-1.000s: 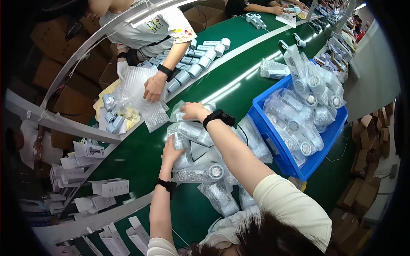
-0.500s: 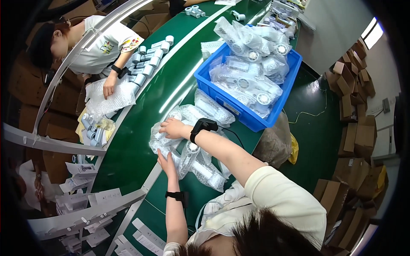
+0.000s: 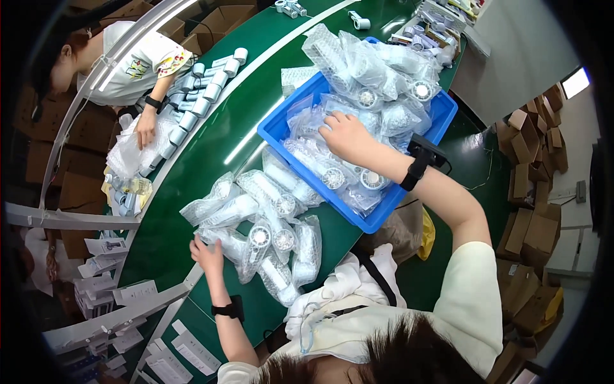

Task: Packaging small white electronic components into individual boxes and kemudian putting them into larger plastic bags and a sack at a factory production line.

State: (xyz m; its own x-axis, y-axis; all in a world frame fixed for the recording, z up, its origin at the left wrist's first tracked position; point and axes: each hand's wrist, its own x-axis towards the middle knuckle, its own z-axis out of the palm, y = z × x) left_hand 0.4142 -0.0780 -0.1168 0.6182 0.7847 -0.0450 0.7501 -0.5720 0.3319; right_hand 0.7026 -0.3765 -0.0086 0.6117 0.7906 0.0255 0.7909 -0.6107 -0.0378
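My left hand [image 3: 208, 257] has its fingers apart beside the lower left of a loose pile of bubble-wrap pouches [image 3: 220, 240] on the green table. Each pouch holds a pale device; some show a round, grille-like end. My right hand [image 3: 348, 136] reaches over the blue plastic bin [image 3: 268, 131], fingers spread and slightly bent above the wrapped devices [image 3: 313, 150] heaped in it. Whether its fingertips touch the pouches I cannot tell. More wrapped devices [image 3: 390, 70] rise above the bin's far rim.
Across the green table [image 3: 204, 147], a co-worker's hand [image 3: 146, 128] rests on bubble wrap [image 3: 128, 153], near a row of grey-blue devices [image 3: 201, 105]. White boxes [image 3: 195, 352] lie at the near left. Cardboard boxes [image 3: 537, 230] are stacked at right, and a curved metal frame [image 3: 70, 128] crosses the left.
My right hand has moved from the pile on the table up and right, over the bin. My left hand stays at the pile's left edge. The view has shifted.
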